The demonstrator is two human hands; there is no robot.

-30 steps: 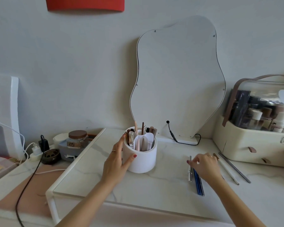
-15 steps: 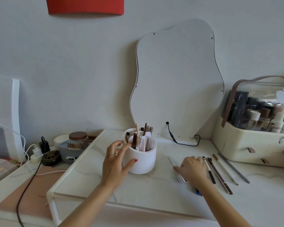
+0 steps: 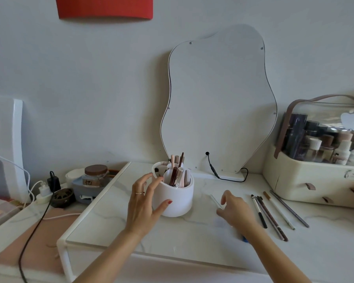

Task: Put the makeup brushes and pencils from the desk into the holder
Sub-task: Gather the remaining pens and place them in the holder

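Holder (image 3: 177,198) cupped by open left hand (image 3: 144,203); right hand (image 3: 236,210) open, empty, beside.

I take the wavy mirror (image 3: 217,103) as my landmark; it leans upright against the wall at the back of the desk. A black cable (image 3: 225,175) runs from the mirror's lower edge and curls along its base. To the right of the mirror sits my cream cosmetics case (image 3: 307,180) with a clear lid and a brown strap, bottles packed inside. Left of the mirror stands a glass jar (image 3: 95,176) with a brown lid, and further left a black charger (image 3: 54,181) and a white plug (image 3: 43,189). High up, left of the mirror, a red panel (image 3: 104,7) hangs on the wall.
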